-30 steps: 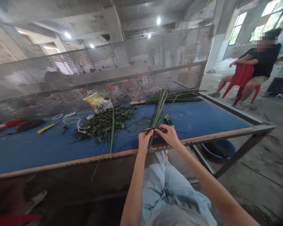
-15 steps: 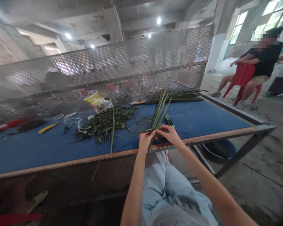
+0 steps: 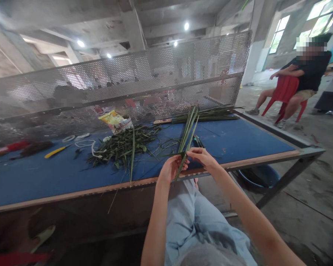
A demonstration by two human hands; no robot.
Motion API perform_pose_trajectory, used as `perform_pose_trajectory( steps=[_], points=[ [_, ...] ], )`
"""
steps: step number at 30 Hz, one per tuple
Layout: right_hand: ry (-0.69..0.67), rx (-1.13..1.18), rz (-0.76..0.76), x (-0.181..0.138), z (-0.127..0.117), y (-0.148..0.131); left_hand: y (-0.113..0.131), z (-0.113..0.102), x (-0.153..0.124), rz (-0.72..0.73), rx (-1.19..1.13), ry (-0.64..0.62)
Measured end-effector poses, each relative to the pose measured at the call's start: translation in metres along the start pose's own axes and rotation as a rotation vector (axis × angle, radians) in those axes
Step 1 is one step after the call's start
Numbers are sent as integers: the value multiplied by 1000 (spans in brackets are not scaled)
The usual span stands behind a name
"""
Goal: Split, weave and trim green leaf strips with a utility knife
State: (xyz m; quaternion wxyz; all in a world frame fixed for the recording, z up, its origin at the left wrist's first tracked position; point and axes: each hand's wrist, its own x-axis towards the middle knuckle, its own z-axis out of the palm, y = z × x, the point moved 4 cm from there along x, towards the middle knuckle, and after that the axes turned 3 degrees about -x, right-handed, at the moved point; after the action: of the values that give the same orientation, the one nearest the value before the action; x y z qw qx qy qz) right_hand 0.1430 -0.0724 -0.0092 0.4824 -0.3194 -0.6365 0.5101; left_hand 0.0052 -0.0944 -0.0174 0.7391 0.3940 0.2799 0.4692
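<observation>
Long green leaf strips [image 3: 188, 129] rise from between my hands, fanning up and away over the blue table. My left hand [image 3: 172, 167] is closed around their lower part, near the table's front edge. On the other side, my right hand [image 3: 201, 157] pinches a strip between thumb and fingers, close to the left fingertips. A short tail of leaf hangs below the left hand. Just behind my right hand lies a dark tool with green ends [image 3: 197, 141], partly covered.
A heap of cut leaf scraps [image 3: 124, 146] lies left of my hands, with a yellow-handled knife [image 3: 55, 152] further left. Long leaves [image 3: 208, 115] lie along the back, before a perforated metal screen [image 3: 161, 79]. A person [image 3: 308, 74] sits on a red chair at right.
My left hand has turned and opened its hold slightly around the leaf strips. The right hand has shifted slightly, and a strip it pinches stands more upright.
</observation>
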Motion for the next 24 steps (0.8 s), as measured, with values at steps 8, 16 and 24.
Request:
perform_pose_trajectory(
  steps=[8, 16, 24],
  points=[
    [-178, 178, 126, -4, 4, 11, -29, 11, -5, -289, -326, -30],
    [-195, 248, 144, -5, 5, 18, -39, 22, -12, -282, -752, 5],
    [7, 324, 25, -1, 0, -2, -19, 19, -1, -66, -244, 133]
  ],
)
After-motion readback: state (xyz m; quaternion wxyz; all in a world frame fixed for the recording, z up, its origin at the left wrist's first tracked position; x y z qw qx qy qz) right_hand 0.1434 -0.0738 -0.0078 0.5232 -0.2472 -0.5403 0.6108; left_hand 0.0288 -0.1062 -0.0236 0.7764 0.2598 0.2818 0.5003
